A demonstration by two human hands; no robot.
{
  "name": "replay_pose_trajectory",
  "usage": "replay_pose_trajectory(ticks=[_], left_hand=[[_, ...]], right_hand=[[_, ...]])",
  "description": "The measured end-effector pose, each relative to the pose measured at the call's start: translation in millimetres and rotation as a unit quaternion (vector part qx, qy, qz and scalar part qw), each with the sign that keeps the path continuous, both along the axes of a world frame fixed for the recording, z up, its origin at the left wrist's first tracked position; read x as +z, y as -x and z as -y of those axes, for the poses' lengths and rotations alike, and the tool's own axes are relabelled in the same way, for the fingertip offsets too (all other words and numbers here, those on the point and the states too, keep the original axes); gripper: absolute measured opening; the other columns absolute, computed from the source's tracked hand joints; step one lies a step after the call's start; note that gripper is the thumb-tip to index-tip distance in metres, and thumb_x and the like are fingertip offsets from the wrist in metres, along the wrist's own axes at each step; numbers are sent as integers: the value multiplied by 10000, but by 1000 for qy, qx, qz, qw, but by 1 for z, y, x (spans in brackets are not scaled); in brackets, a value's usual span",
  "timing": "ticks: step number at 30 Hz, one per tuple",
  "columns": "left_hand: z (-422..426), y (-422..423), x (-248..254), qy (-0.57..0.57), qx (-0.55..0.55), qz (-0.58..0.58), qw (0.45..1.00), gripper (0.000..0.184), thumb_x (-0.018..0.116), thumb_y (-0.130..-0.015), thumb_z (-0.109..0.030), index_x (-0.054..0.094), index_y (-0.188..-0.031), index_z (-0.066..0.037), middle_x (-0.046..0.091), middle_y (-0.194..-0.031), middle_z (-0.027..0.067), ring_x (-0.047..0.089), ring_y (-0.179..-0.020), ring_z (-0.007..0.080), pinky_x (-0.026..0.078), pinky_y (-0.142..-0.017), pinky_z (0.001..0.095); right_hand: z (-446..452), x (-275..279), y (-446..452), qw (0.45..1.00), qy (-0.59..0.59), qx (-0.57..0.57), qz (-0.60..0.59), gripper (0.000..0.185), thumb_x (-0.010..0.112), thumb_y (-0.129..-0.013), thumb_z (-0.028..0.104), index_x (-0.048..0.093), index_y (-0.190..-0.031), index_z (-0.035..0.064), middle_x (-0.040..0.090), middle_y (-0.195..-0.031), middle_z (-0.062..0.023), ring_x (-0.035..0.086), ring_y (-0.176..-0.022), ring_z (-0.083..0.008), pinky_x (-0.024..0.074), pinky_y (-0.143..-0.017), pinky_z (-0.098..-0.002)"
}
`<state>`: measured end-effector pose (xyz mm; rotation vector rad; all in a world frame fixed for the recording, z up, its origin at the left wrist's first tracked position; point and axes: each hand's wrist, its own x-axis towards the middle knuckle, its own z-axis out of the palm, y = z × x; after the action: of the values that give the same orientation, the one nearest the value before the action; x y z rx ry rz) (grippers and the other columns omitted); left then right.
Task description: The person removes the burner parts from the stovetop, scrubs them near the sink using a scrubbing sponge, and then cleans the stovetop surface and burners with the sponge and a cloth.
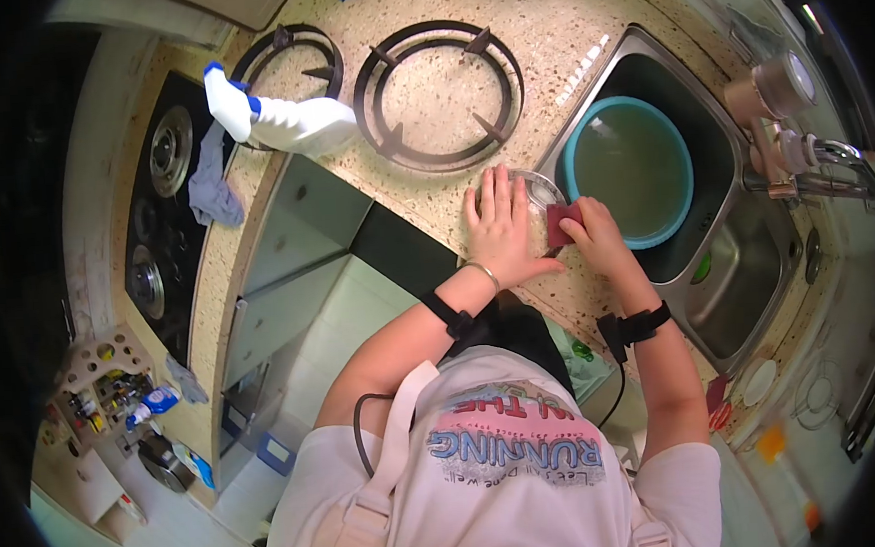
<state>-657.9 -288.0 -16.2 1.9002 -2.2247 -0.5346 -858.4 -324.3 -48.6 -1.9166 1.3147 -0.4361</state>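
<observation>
Left hand [501,227] lies splayed on a round piece [545,189], right hand [601,235] pinches a maroon scouring pad [560,225], T-shirt [518,444] reads "RUNNING".

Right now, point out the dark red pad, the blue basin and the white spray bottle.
Dark red pad [557,225]: head view, on its exposed face.
Blue basin [569,168]: head view, on its rim, at the picture's left side of it.
White spray bottle [306,125]: head view, mid-body.

The bare left hand [498,228] lies palm down and flat, thumb spread sideways; just beside it, the bare right hand [601,235] curls in a pinch
</observation>
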Motion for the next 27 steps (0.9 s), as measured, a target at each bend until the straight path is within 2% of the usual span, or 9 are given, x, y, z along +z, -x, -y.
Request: replay_pose_trajectory(ticks=[5, 8, 9, 12, 15, 18, 22, 26, 27], left_hand=[[2, 2, 0, 1, 16, 7, 1000, 1323, 747, -524, -750, 295, -1462, 67, 196, -1561, 253, 152, -1462, 369, 111, -1144, 549], [5, 0, 1, -16, 15, 1, 1000, 1327, 750, -510, -753, 306, -1457, 65, 224, -1554, 238, 173, -1455, 361, 125, -1137, 539], [8, -1, -1, -6, 16, -1, 1000, 1330, 751, -506, -752, 307, -1457, 64, 228, -1553, 235, 176, -1454, 360, 126, -1136, 539], [-2, -2, -6, 2, 17, -6, 1000, 1336, 756, -497, -746, 304, -1459, 63, 232, -1553, 228, 183, -1452, 357, 127, -1134, 541], [3, -2, -6, 2, 25, -24, 999, 1338, 769, -497, -726, 292, -1466, 65, 222, -1557, 230, 189, -1451, 358, 128, -1131, 550], [3, -3, -9, 16, 20, -13, 1000, 1310, 766, -498, -723, 329, -1446, 68, 263, -1539, 226, 223, -1433, 353, 140, -1120, 547], [0, -3, -9, 29, 28, -32, 999, 1296, 763, -502, -722, 337, -1446, 57, 270, -1541, 212, 231, -1432, 343, 150, -1119, 543], [-1, -3, -11, 27, 44, -42, 998, 1292, 758, -497, -729, 342, -1452, 35, 264, -1545, 199, 224, -1433, 334, 150, -1120, 536], [-2, -1, -10, 23, 45, -40, 998, 1284, 758, -505, -725, 341, -1455, 32, 259, -1547, 196, 212, -1439, 335, 143, -1127, 534]], right_hand=[[-5, 9, 16, 998, -57, 8, -23, 301, 677, -859, 247, 510, -866, -3, 534, -843, -168, 523, -816, -352, 426, -751, -417], [4, 1, 6, 983, -141, -51, 105, 294, 680, -864, 223, 498, -840, -7, 480, -797, -131, 488, -742, -279, 417, -703, -366], [7, -8, -1, 981, -125, -84, 120, 276, 675, -875, 208, 504, -835, -5, 470, -770, -103, 476, -716, -218, 413, -677, -339], [49, -9, -30, 971, -179, -79, 136, 250, 685, -874, 211, 555, -880, -3, 507, -767, -87, 507, -734, -199, 432, -703, -334], [41, -13, -22, 984, -130, -77, 96, 234, 686, -875, 192, 558, -875, -4, 500, -748, -57, 497, -735, -161, 432, -696, -319], [0, -4, -3, 976, -159, -94, 111, 238, 688, -873, 180, 541, -840, -4, 470, -737, -43, 469, -723, -142, 420, -669, -310], [39, -14, -17, 982, -144, -56, 107, 250, 698, -875, 184, 537, -812, 3, 483, -731, -32, 448, -699, -120, 413, -635, -291], [59, -2, -41, 960, -200, -58, 188, 254, 680, -886, 185, 519, -795, 11, 449, -672, -23, 419, -654, -127, 396, -596, -300], [57, -12, -26, 983, -146, -24, 107, 214, 684, -887, 173, 561, -833, 7, 489, -702, -16, 449, -678, -111, 419, -618, -289]])
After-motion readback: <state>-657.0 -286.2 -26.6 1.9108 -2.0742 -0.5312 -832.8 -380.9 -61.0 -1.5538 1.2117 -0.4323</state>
